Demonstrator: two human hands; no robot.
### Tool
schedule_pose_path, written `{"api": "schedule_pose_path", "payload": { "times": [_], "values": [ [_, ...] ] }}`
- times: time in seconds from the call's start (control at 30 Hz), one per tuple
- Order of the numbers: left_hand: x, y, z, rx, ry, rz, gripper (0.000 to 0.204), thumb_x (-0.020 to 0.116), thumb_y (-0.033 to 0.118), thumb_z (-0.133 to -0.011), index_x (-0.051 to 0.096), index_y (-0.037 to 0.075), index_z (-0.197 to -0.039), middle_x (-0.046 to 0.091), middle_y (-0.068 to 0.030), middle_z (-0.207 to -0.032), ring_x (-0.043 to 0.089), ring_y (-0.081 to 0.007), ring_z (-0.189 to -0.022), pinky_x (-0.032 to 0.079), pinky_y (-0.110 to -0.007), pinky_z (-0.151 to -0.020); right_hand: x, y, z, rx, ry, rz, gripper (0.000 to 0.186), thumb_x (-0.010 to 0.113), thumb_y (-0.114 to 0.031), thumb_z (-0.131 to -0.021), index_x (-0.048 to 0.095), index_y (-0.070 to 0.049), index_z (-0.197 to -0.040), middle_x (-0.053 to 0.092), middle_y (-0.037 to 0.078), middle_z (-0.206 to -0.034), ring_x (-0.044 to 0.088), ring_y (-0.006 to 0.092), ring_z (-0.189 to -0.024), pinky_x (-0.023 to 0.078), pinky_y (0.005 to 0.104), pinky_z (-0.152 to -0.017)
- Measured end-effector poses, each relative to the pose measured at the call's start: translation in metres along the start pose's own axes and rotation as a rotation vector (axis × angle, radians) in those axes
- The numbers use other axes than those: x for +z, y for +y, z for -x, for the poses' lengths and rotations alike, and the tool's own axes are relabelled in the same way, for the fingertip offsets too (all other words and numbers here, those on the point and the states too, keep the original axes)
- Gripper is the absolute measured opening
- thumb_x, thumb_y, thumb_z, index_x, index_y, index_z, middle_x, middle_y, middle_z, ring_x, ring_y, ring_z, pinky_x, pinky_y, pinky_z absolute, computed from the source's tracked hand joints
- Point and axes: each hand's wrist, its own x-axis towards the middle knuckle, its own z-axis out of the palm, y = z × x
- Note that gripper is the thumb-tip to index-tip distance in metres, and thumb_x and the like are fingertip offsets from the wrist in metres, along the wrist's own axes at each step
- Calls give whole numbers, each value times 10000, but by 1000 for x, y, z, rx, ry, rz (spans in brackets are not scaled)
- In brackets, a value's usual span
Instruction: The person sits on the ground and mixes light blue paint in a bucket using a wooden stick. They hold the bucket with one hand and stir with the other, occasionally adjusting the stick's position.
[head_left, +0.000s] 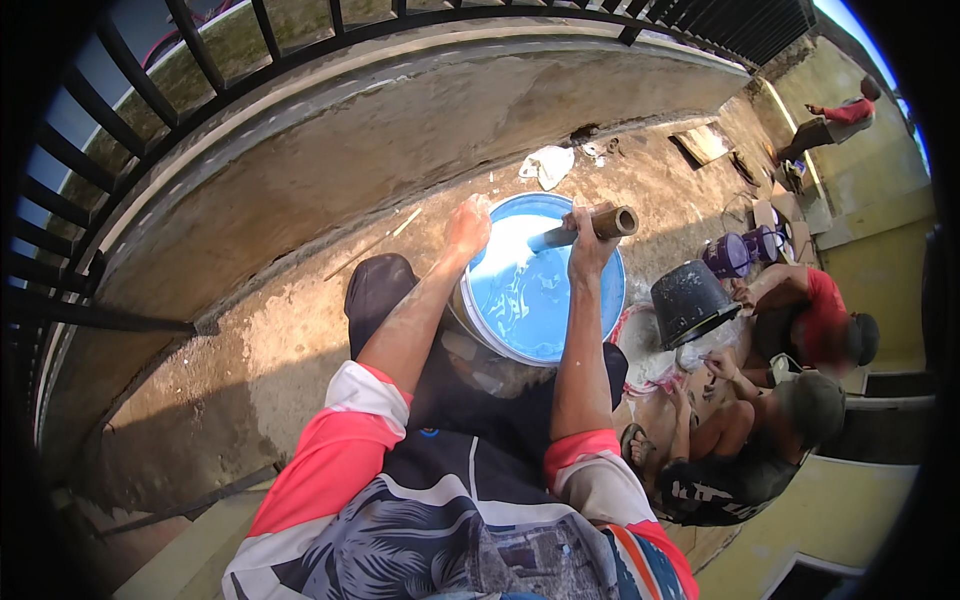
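Note:
A large white bucket [492,340] of bright blue paint [520,295] stands between my knees. At its far left rim is my left hand [468,230], closed on the edge. My right hand [590,246] is wrapped round a thick, hollow brown stick that looks like bamboo [616,222]. The stick lies slanted across the right side of the bucket, its blue-coated end [550,240] at the paint. Whether that end dips below the surface I cannot tell. Glossy pale streaks show on the paint.
At the right, two people crouch by a tilted black bucket [690,305] above a whitish, powdery container [640,345]. Purple pails [727,256] stand beyond them. A white cloth [547,166] lies near the low wall [400,130] with its railing. Another person [838,125] stands far right.

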Motion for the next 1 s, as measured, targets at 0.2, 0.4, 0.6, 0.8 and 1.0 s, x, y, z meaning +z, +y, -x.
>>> {"api": "schedule_pose_path", "payload": {
  "times": [0.2, 0.4, 0.6, 0.8, 1.0],
  "values": [
    [4, -5, -5, 19, 26, -10, 328, 430, 277, -1007, 622, 19, -1073, 671, -264, -1055, 608, -479, -1040, 482, -554, -880, -7, 56, 35, 160, -145, 111, 314, 687, 19, -843, 410, -121, -794, 488, 7, -683, 525, 132, -590, 461, 309, -584],
    [7, -6, -3, -2, 4, -18, 332, 440, 295, -999, 629, 34, -1080, 677, -247, -1062, 609, -481, -1037, 482, -559, -885, -31, 10, 41, 436, -365, 105, 273, 735, -35, -820, 468, -92, -821, 530, 14, -659, 553, 130, -556, 448, 299, -531],
    [15, -22, -12, 32, 15, -45, 369, 400, 297, -1019, 639, 38, -1128, 670, -249, -1107, 602, -471, -1075, 483, -540, -903, -20, -124, 0, 242, -396, 123, 212, 727, -65, -849, 519, -57, -808, 492, 4, -619, 491, 124, -497, 413, 289, -485],
    [3, -5, -4, -22, -13, 3, 402, 389, 321, -1028, 644, 27, -1129, 664, -252, -1134, 604, -463, -1092, 478, -532, -916, -1, -209, -4, -19, -399, 16, 254, 691, -35, -872, 462, -89, -775, 470, 2, -619, 448, 97, -507, 397, 278, -501],
    [1, -2, -3, -19, -14, -10, 400, 392, 323, -1025, 644, 25, -1111, 663, -255, -1131, 598, -465, -1099, 475, -533, -920, 10, -154, 7, -93, -565, 25, 251, 692, -15, -881, 462, -74, -802, 535, 20, -667, 497, 83, -561, 396, 238, -506]
  ]
}}
